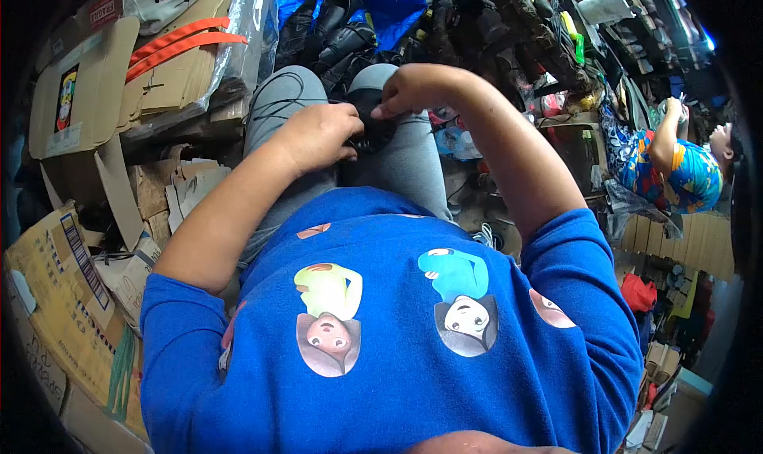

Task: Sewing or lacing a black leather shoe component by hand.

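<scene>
The left hand [322, 132] curled palm-down at a black item [367, 101] on the lap; the right hand [407, 88], wrist bent, dipped fingertips-down beside it — what either pinched, I couldn't tell. Fingers partly hid the item. Black cord [278, 103] looped across the left knee.

Landmark: item [378, 138] on the thighs [417, 172], probably a shoe, mostly hidden. Left hand [324, 131] at its left side, right hand [412, 90] at its right. Left: cord [278, 102] across the knee [311, 88]; farther left, cartons [91, 88]. Beyond: shoe pile [346, 42], then tarp [397, 9]. Far right: a co-worker [687, 172].
</scene>
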A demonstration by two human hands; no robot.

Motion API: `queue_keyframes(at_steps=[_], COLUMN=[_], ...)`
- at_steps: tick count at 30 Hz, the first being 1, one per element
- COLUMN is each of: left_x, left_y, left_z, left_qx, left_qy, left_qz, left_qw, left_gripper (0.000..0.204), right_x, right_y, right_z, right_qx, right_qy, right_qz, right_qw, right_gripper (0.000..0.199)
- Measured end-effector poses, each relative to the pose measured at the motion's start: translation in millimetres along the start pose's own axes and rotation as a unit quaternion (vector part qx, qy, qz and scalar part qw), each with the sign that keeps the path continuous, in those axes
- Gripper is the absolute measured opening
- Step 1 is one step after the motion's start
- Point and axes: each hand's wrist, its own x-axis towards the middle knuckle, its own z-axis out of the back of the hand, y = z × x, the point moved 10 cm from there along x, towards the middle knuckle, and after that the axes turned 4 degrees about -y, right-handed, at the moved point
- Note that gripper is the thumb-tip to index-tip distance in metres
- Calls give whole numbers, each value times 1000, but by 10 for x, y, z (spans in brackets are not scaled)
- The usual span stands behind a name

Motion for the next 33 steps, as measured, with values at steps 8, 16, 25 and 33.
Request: queue_keyframes(at_steps=[8,16,25,33], left_x=[28,-56,609,643], left_y=[-221,203,172,270], left_z=[39,386,89,-65], left_qx=[59,-177,-237,-406], left_qy=[-101,-137,-9,111], left_qz=[-62,44,-1,32], left_qw=[991,974,972,906], left_gripper=[32,23,19,24], right_x=[-220,-667,-775,-988], right_y=[-453,-150,-74,-116], right_z=[-379,292,-150,16], right_qx=[446,210,292,268], right_qy=[-39,-339,-92,-276], right_qz=[0,11,58,94], right_qw=[894,917,950,918], right_gripper=[32,32,27,19])
